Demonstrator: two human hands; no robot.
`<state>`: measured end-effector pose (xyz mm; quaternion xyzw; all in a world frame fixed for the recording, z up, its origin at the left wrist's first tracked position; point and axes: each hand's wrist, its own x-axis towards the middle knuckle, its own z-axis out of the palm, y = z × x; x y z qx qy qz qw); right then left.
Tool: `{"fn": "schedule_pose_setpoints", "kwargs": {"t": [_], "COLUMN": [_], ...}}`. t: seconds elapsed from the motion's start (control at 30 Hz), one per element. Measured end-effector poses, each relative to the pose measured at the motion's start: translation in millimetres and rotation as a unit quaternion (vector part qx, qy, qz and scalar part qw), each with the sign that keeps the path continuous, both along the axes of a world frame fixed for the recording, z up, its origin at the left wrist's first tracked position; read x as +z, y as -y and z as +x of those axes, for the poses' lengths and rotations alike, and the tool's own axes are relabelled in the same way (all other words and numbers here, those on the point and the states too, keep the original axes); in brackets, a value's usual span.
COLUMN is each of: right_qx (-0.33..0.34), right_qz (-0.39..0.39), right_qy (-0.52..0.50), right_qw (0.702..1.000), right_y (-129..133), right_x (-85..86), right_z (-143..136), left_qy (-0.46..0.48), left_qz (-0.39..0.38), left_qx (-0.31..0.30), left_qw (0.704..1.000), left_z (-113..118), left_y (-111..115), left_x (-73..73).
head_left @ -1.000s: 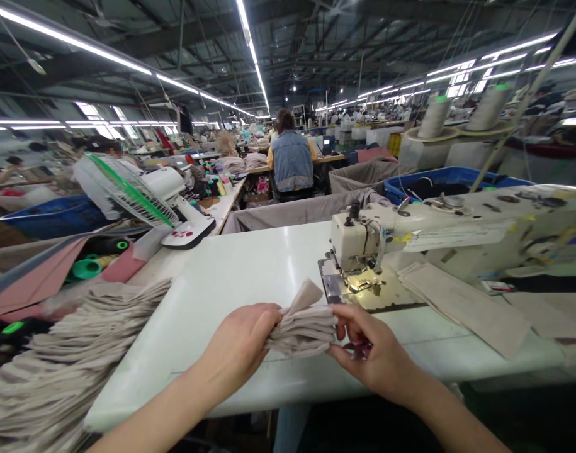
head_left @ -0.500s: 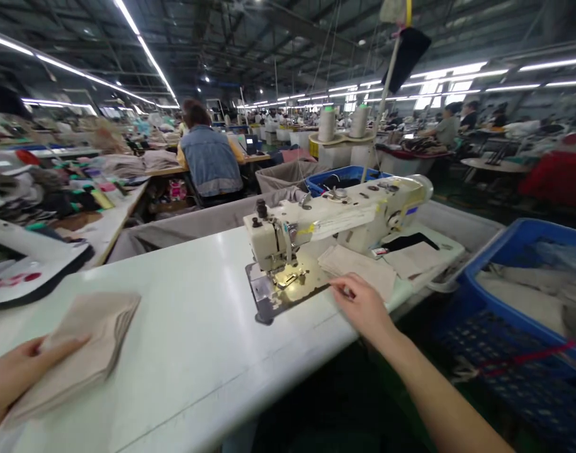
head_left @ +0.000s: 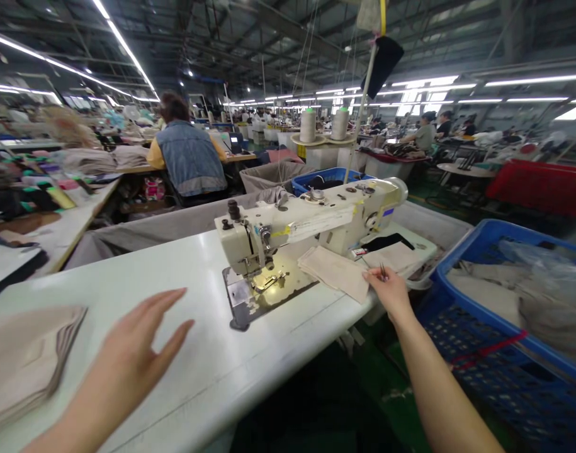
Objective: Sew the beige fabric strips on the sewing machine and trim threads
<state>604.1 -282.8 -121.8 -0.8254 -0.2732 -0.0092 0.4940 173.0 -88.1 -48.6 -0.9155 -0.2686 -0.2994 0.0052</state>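
My left hand is open over the pale tabletop, thumb and fingers apart with nothing between them. To its left lies a stack of folded beige fabric pieces. My right hand is closed, its fingertips at the right corner of flat beige fabric pieces. A small pointed dark metal tool pokes up between its fingers; its kind is unclear. Between the hands stands a sewing machine, its lit needle plate bare of fabric.
Another beige piece and a black piece lie beside the machine. A blue basket with fabric stands at right. Thread cones rise behind. Ahead, a person in a denim vest sits facing away.
My left hand has let go of the beige stack and moved right, opening over the table. My right hand has moved right along the table edge to the flat fabric's corner. The view has shifted.
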Motion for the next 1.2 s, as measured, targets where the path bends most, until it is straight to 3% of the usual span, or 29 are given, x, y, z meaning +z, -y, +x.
{"fn": "schedule_pose_setpoints", "kwargs": {"t": [0.1, 0.2, 0.23, 0.33, 0.37, 0.43, 0.57, 0.7, 0.8, 0.87, 0.9, 0.97, 1.07, 1.2], "right_qx": [0.025, 0.104, 0.149, 0.309, 0.329, 0.319, 0.214, 0.156, 0.195, 0.248, 0.275, 0.321, 0.369, 0.423], "right_qz": [0.042, 0.073, 0.086, 0.132, 0.138, 0.14, 0.122, 0.068, 0.032, 0.017, 0.016, 0.021, 0.033, 0.043], "right_qy": [0.017, 0.056, 0.082, 0.214, 0.235, 0.238, 0.151, -0.028, -0.141, -0.177, -0.184, -0.184, -0.142, -0.06], "right_qw": [0.999, 0.99, 0.982, 0.917, 0.904, 0.907, 0.957, 0.985, 0.97, 0.952, 0.944, 0.929, 0.918, 0.903], "right_y": [4.3, 14.1, 18.2, 31.7, 36.1, 43.8, 52.7, 47.9, 33.7, 23.0, 18.4, 12.0, 9.6, 13.5], "right_x": [10.5, 32.6, 41.3, 65.1, 70.8, 77.8, 74.5, 52.7, 30.7, 18.1, 12.9, 4.6, -5.7, -20.9], "right_z": [-17.0, -45.2, -55.1, -78.4, -82.7, -85.9, -79.0, -78.0, -96.1, -118.1, -130.7, -155.3, -180.4, -185.0], "left_qy": [-0.023, -0.044, -0.064, -0.082, -0.091, -0.112, -0.126, -0.058, 0.044, 0.104, 0.119, 0.095, 0.006, -0.038], "left_qz": [0.025, 0.026, 0.022, 0.005, -0.012, -0.072, -0.259, -0.422, -0.554, -0.596, -0.595, -0.545, -0.437, -0.357], "left_qx": [-0.123, -0.219, -0.235, -0.276, -0.287, -0.287, -0.216, -0.135, -0.038, 0.031, 0.059, 0.091, 0.092, 0.09], "left_qw": [0.992, 0.974, 0.97, 0.958, 0.954, 0.949, 0.933, 0.894, 0.831, 0.796, 0.793, 0.828, 0.895, 0.929], "left_z": [53.0, 106.0, 123.3, 168.5, 179.4, 191.5, 176.5, 134.9, 108.6, 99.5, 97.9, 99.7, 109.2, 119.3], "left_y": [41.3, 67.7, 72.6, 78.8, 79.1, 78.6, 72.7, 55.9, 36.6, 21.4, 13.4, -2.4, -20.7, -28.1], "left_x": [-4.7, 2.7, 7.8, 25.9, 31.4, 39.1, 36.4, 11.4, -8.1, -16.7, -19.9, -25.2, -34.1, -48.3]}}
